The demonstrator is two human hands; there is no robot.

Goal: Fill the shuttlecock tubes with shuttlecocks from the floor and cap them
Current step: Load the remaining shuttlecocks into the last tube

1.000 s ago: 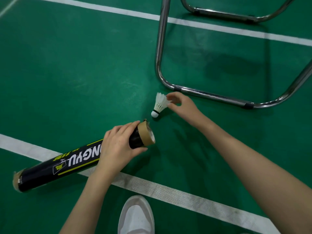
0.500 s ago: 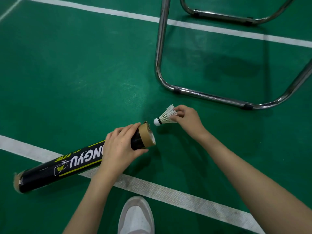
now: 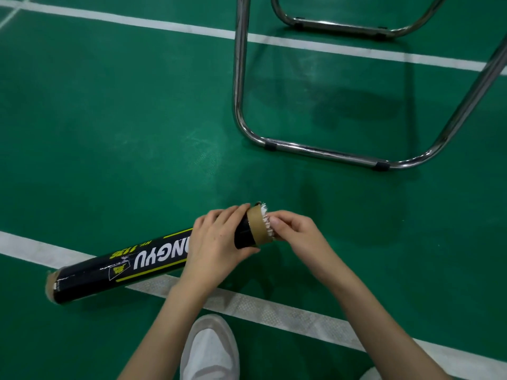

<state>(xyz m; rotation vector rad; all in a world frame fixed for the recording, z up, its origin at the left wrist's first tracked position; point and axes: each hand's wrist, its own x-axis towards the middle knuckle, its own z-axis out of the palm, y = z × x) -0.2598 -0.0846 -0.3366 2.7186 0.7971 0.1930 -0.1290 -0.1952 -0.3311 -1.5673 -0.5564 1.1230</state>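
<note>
**Shuttlecock going into the tube mouth**

Gripping the black tube (image 3: 142,261) near its open end, left hand (image 3: 216,242) curled round it just behind the brown rim. Pinching and pressing the shuttlecock (image 3: 266,219) with the right hand (image 3: 293,229), white feathers poking out just ahead of the fingertips (image 3: 274,222), mostly seated. Looking partway done: no cap in sight, capping yet to do; fill level inside impossible to tell.
</note>
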